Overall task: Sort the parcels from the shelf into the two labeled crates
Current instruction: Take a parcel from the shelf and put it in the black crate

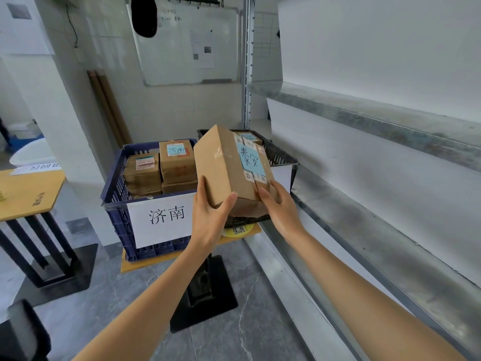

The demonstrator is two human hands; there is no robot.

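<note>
The brown cardboard parcel point(223, 165) hides most of the black plastic crate point(279, 155) (its white paper label point(282, 177), half covered, cannot be read). Writing on the wall whiteboard point(169, 61) is too small to read.

Landmark: the blue crate point(117, 220), moulded in dark blue plastic with slotted walls and fronted by a white sheet point(161, 220) printed with black characters. The stacked parcels point(177, 162) inside it are shown in brown cardboard, one topped with a pale blue label. Directly to its right, a black crate point(281, 152) with a slotted wall is seen. Above its right corner, the raised parcel point(223, 165) is shown in brown cardboard, glossy with clear tape, and marked by a light blue label point(250, 158) handwritten in dark ink. Beneath it lies a yellow-orange tabletop point(135, 264); lower still, the floor point(234, 334) is grey with white veining. Far to its right, the shelf point(390, 118) is mottled grey metal.
</note>
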